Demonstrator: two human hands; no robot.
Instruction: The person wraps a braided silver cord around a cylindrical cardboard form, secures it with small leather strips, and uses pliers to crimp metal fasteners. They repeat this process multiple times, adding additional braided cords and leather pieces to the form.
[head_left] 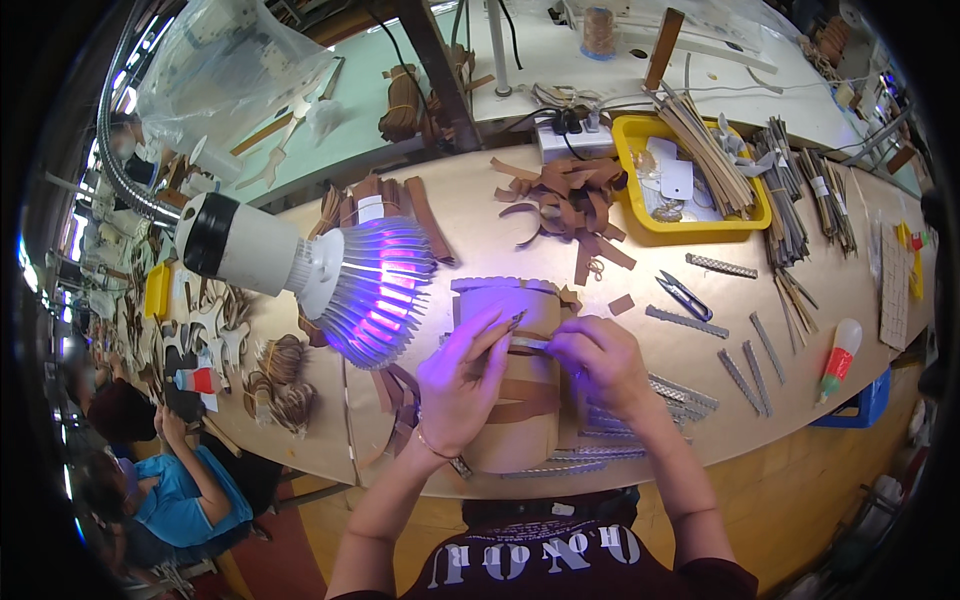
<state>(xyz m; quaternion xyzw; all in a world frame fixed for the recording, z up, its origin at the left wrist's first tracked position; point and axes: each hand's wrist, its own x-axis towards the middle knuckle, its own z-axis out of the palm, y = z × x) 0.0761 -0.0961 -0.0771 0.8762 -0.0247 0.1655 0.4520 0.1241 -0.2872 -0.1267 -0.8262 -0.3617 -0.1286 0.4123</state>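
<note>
Head view: right fingers (575, 343) closed, pinching pale strip (528, 342).

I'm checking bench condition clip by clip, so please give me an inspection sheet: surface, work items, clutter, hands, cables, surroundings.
Surface: tan tabletop, largely covered.
Work items: tan rounded form with brown bands; thin pale strip across it.
Clutter: brown offcuts, yellow tray, thread snips, braided grey strips.
Hands: right hand pinches the pale strip; left hand beside it, grip unclear.
Cables: black plugs in white power strip.
Surroundings: finned lamp glowing purple; co-worker in blue at left.
</note>
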